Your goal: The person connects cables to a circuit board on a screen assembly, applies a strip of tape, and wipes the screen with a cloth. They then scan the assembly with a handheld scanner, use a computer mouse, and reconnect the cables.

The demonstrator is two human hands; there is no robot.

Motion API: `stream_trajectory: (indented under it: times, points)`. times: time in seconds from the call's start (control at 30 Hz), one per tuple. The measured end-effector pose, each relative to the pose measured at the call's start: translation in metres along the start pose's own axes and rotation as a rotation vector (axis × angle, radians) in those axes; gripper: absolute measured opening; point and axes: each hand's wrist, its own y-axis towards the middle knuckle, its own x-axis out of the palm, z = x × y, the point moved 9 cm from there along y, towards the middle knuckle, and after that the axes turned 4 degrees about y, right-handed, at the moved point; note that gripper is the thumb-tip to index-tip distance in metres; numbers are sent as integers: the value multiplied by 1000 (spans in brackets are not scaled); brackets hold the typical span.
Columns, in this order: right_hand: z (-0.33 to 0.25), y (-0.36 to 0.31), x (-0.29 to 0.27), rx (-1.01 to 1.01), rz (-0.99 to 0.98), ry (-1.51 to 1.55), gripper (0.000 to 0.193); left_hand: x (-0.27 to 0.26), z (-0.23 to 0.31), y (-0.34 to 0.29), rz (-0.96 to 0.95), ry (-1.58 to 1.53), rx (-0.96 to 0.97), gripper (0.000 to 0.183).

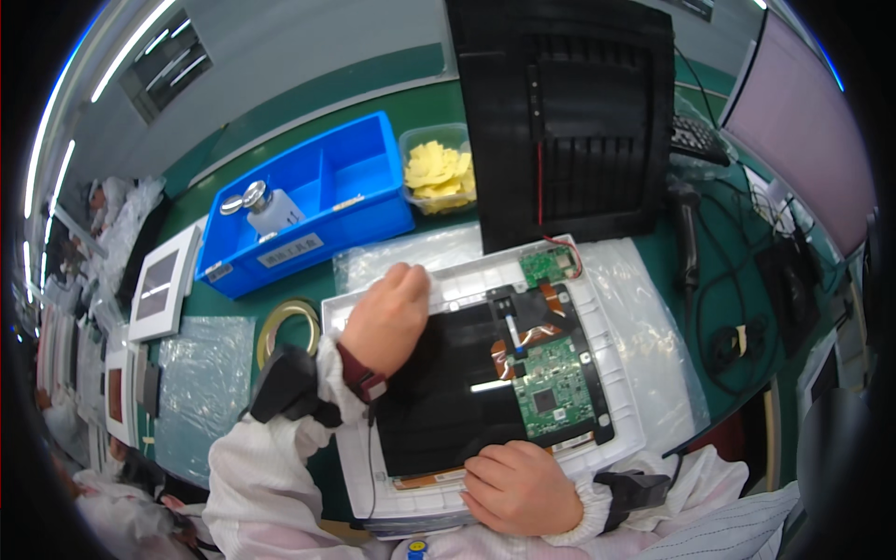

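Note:
In front of me a white plastic housing (616,373) lies on its face, with a black display panel (448,392) inside. The panel carries a green circuit board (553,387) and copper-coloured ribbon cables (502,359). My left hand (390,317) is closed at the panel's upper left edge, its fingertips hidden. At the lower edge my right hand (521,487) rests with curled fingers; what they grip, if anything, is hidden. A smaller green board (549,267) sits in the housing's top right corner. From it a red wire runs to an upright black back cover (597,121).
A blue divided bin (308,247) holds a white pump bottle (275,213). Beside it stands a clear tub (437,173) of yellow pieces. A tape roll (287,329), plastic film (201,392) and a white frame (161,285) lie left. Cables (737,345) and a monitor (803,121) are right.

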Motion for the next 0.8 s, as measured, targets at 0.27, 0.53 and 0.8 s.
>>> stream_trajectory:
  times: [0.27,0.53,0.8]
  points:
    - [20,-11,-24,84,7,-66,11,-34,38,-76,-182,-382,221,32]
    - [20,-16,-35,21,0,8,14,-25,73,-99,-296,-796,450,26]
    - [16,-21,-42,-22,79,55,13,-4,104,-80,-288,-834,577,16]
